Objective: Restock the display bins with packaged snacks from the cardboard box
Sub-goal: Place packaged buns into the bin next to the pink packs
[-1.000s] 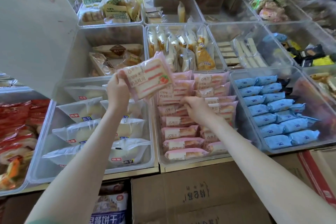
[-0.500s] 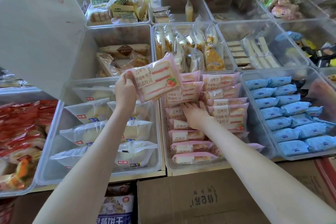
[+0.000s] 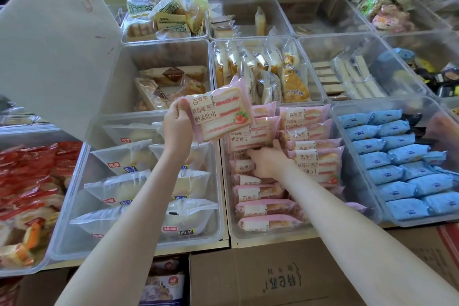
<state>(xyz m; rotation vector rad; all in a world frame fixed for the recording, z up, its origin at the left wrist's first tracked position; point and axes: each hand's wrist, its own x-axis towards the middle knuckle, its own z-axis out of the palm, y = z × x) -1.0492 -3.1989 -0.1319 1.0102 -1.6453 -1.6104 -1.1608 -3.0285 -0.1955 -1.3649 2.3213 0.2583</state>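
My left hand (image 3: 176, 127) grips a pink strawberry toast packet (image 3: 219, 114) by its left edge and holds it up over the gap between two clear bins. My right hand (image 3: 267, 160) reaches into the pink-packet bin (image 3: 270, 235), fingers spread against the underside of a tilted pink packet (image 3: 250, 137) in the left row. The bin holds two rows of the same pink packets (image 3: 263, 206). A closed cardboard box (image 3: 260, 278) sits below the bins at the front.
Left of the pink bin stands a clear bin of white bread bags (image 3: 139, 189); to the right, a bin of blue packets (image 3: 402, 169). Red packets (image 3: 29, 176) fill the far left bin. Behind are more clear bins, cardboard boxes and a raised grey lid (image 3: 49, 45).
My right hand has slid forward in the left row and lifted a pink packet upright there. My left hand keeps the held packet at about the same spot.
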